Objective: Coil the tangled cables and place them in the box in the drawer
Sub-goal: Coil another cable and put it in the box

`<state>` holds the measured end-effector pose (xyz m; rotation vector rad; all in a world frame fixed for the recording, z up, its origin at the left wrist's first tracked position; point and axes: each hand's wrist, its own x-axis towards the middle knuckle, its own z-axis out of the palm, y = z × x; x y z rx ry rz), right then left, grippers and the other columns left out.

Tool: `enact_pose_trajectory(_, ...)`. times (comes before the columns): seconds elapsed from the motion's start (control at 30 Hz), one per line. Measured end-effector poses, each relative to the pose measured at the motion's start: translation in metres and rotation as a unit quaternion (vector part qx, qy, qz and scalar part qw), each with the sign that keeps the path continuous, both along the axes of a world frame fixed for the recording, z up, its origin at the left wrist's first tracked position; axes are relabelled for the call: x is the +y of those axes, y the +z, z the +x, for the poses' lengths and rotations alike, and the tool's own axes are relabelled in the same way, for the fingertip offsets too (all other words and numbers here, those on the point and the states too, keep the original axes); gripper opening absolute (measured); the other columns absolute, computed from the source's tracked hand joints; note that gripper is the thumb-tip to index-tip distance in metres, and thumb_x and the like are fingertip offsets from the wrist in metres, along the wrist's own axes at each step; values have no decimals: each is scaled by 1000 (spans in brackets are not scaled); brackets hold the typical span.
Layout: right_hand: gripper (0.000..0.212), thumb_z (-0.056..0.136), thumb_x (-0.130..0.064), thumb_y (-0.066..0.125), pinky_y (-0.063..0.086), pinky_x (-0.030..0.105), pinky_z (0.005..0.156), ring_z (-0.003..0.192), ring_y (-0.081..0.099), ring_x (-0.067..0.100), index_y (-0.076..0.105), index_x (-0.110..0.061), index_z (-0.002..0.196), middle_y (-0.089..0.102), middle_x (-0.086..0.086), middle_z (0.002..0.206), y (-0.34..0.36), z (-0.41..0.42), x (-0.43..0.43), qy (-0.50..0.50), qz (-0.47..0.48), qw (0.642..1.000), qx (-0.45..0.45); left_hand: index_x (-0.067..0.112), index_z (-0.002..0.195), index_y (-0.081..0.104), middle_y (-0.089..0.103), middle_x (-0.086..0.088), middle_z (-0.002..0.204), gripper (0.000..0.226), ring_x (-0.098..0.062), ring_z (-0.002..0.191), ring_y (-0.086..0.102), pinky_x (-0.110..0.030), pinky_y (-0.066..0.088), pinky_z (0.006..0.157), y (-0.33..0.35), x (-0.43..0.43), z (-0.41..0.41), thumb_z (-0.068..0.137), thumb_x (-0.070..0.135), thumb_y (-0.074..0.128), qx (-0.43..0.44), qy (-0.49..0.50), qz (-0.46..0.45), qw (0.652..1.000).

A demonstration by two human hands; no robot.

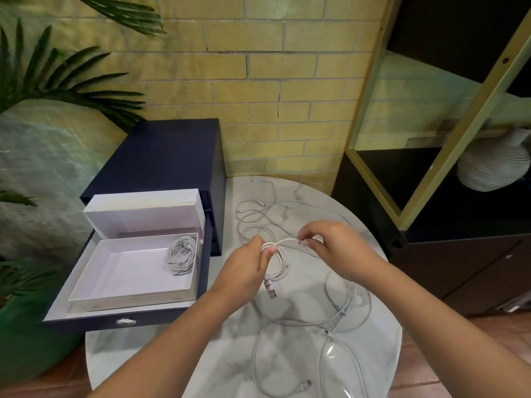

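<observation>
Two bare hands meet over the round white marble table [230,354]. The left hand [247,265] curls its fingers round a half-wound coil of white cable [281,264], whose USB plug [270,291] hangs below. The right hand [330,239] pinches a loop of that same cable just beside it. Several loose white cables [316,323] sprawl across the table. One wound grey-white cable bundle [181,254] lies in the open white cardboard box [129,271] inside the pulled-out navy drawer [86,323].
</observation>
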<state>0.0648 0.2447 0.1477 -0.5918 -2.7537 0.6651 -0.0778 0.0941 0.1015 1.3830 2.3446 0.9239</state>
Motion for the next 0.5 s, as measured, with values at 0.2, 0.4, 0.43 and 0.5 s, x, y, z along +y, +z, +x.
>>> enact_pose_trajectory(0.2, 17, 92, -15, 59, 50, 21, 74, 82, 53, 4, 64, -18, 108, 60, -7, 104, -11, -5, -17, 11, 67, 993, 94, 16, 87, 43, 49, 6, 68, 32, -13, 62, 48, -30, 32, 53, 3, 5, 7, 101, 43, 34, 36, -2, 1, 999)
enact_pose_trajectory(0.4, 27, 88, -27, 65, 53, 21, 86, 91, 60, 6, 62, -16, 113, 57, -9, 103, -26, -11, -35, -41, -70, 990, 113, 15, 93, 47, 56, 1, 73, 34, -20, 68, 55, -40, 44, 61, 5, 7, 10, 101, 43, 30, 12, 35, 38, 999)
enact_pose_trajectory(0.43, 27, 86, -25, 68, 52, 19, 85, 91, 61, 5, 63, -16, 111, 58, -9, 102, -27, -11, -38, -53, -99, 987, 119, 14, 94, 48, 57, 0, 75, 34, -20, 69, 56, -42, 46, 63, 4, 7, 11, 101, 43, 31, 7, 42, 45, 998)
enact_pose_trajectory(0.5, 27, 82, -22, 73, 54, 18, 83, 90, 63, 4, 63, -16, 107, 61, -9, 100, -29, -13, -43, -83, -165, 975, 125, 15, 95, 49, 59, 1, 77, 32, -19, 71, 56, -42, 47, 64, 2, 7, 13, 101, 42, 32, 2, 54, 61, 997)
